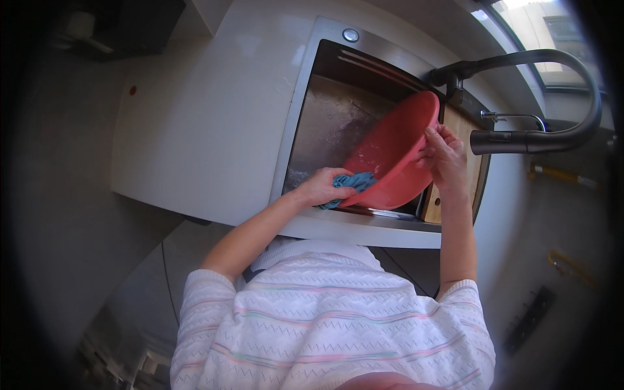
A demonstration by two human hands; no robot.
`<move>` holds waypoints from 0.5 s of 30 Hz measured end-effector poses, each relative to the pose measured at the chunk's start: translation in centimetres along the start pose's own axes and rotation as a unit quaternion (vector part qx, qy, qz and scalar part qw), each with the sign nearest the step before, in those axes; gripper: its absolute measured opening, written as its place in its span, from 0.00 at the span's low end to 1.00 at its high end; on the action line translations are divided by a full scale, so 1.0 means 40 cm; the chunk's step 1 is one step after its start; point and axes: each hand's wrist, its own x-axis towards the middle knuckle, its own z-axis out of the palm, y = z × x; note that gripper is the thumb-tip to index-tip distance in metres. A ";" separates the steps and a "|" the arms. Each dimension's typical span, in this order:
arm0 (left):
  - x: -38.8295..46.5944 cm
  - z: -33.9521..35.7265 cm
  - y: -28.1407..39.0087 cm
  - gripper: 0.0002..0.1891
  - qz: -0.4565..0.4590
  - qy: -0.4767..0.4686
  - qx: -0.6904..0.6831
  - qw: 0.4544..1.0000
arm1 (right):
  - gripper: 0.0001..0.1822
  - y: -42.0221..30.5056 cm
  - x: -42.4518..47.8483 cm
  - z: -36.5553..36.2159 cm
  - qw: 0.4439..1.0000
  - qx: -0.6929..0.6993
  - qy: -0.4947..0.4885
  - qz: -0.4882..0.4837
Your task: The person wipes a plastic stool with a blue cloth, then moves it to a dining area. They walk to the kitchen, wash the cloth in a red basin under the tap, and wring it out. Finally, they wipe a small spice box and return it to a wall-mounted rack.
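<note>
A red plastic basin (390, 146) is tilted on its side over the right part of a dark sink (336, 112), its opening facing left. My right hand (446, 153) grips its rim at the upper right, thumb on the inside edge. My left hand (326, 187) is closed on a bunched blue-green cloth (358, 182) at the basin's lower left rim. Some of the cloth lies against the inside of the basin, and some hangs below my thumb. Wet streaks show on the sink's bottom.
A dark gooseneck faucet (536, 141) arches in from the right, its head near my right wrist. A wooden board (431, 204) spans the sink's right end. A small metal tap (516, 116) stands behind. White countertop (204, 141) extends left, bearing a small red disc (133, 90).
</note>
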 end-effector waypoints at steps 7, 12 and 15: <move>0.001 -0.006 0.012 0.27 0.026 0.000 0.033 0.999 | 0.07 -0.004 -0.039 0.011 0.998 0.049 0.018 -0.020; 0.012 -0.015 -0.007 0.29 0.013 0.045 0.106 0.993 | 0.08 0.076 -0.052 -0.064 0.989 0.134 0.022 -0.051; 0.008 -0.008 0.005 0.28 0.002 0.059 0.170 0.984 | 0.09 0.141 -0.049 -0.120 0.975 0.175 0.137 -0.020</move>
